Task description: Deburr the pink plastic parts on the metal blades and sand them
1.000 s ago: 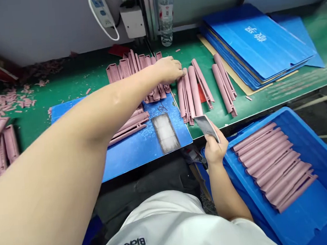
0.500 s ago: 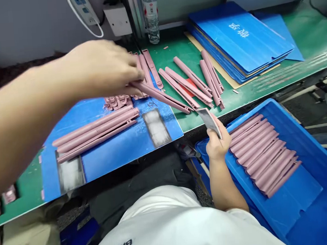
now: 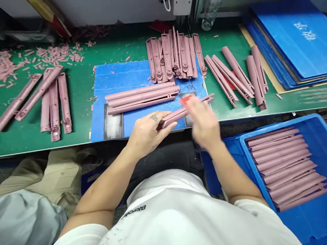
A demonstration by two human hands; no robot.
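Note:
My left hand (image 3: 150,132) grips the near end of a long pink plastic shell (image 3: 177,116), which slants over the front edge of a blue board (image 3: 138,125). My right hand (image 3: 204,125), smeared by motion, is at the shell's far half, its fingers closed on a small red-backed piece (image 3: 186,99) that looks like sandpaper. Behind the held shell, several pink shells (image 3: 142,96) lie side by side on the board. Upright rows of ribbed pink pieces (image 3: 172,56) are grouped at the board's back edge.
More shells (image 3: 235,72) lie to the right on the green table (image 3: 291,108). A blue bin (image 3: 299,221) holds a row of shells at the lower right. Blue sheets (image 3: 280,32) are stacked behind. Pink scraps (image 3: 0,70) and loose parts lie left; another person's sleeve (image 3: 22,225) is at lower left.
My left hand has brought the shell down and toward my body, and my right hand has come onto it with the red-backed piece. The view has swung left.

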